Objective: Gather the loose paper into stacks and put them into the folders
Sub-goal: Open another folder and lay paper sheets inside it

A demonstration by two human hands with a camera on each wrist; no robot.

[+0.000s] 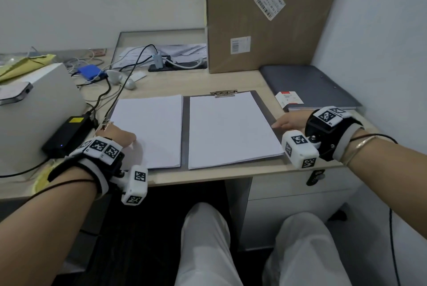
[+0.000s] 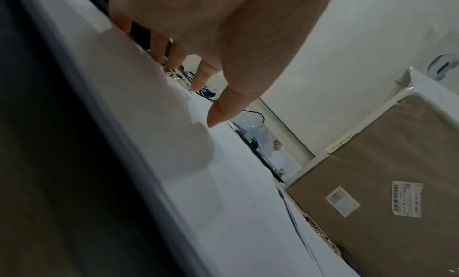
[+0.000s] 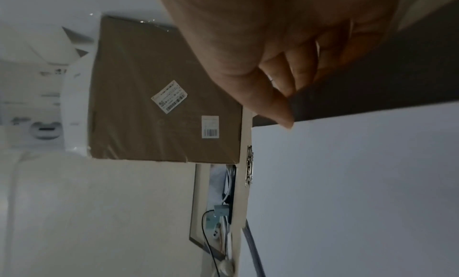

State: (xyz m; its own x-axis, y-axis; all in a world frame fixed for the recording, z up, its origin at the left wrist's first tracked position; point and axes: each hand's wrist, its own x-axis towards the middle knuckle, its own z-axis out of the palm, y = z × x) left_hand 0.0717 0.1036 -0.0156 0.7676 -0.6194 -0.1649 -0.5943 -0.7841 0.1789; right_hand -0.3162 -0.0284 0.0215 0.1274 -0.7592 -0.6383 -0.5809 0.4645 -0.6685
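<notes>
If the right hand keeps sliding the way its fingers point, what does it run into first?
The right hand points leftward at the grey folder's edge; just beyond lies the right paper stack, probably first contact. Depth is unclear.

Open grey folder [image 1: 263, 103], two paper stacks [image 1: 150, 131] (seemingly blank)

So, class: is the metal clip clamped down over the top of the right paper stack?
No. In the head view the clip sits just beyond the top edge of the right stack, not over it.

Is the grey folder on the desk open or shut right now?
Open. The grey folder lies spread flat, its metal clip at the top, a paper stack on each half.
</notes>
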